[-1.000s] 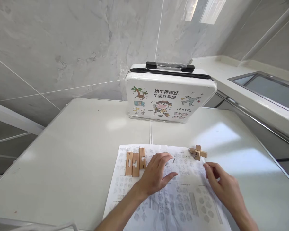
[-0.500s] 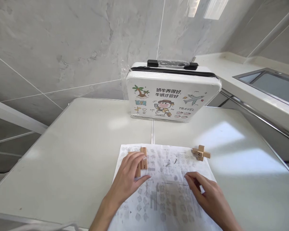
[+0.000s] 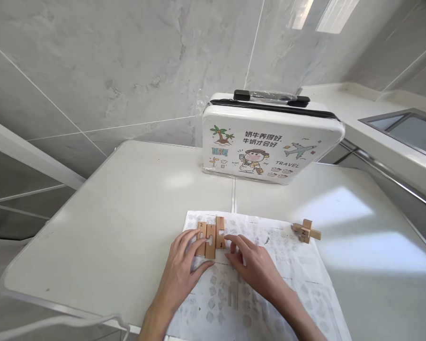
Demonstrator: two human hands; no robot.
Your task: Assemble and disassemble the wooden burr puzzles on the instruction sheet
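Note:
Three flat wooden puzzle pieces with cut-out notches lie side by side on a printed sheet. The left piece [image 3: 201, 247] carries a 2, the middle piece [image 3: 210, 246] a 1, and the right piece [image 3: 220, 233] sits slightly higher. Over the left and middle pieces is my left hand [image 3: 182, 260], fingers spread and tips at the wood, thumb apart below. My right hand [image 3: 252, 260] has its index fingertip at the right piece's edge; its thumb is apart and its other fingers curl underneath. Neither hand visibly grips a piece.
The printed paper sheet [image 3: 284, 279] covers the table's near middle. At its upper right corner stands a cross-shaped wooden puzzle [image 3: 306, 232] marked 2. Behind, a white travel case [image 3: 266, 142] in plastic wrap stands on the white table [image 3: 128, 213] against the wall.
My right hand has moved left across the sheet to the right wooden piece. My left hand has shifted, uncovering more of the left and middle pieces. The camera view has turned slightly.

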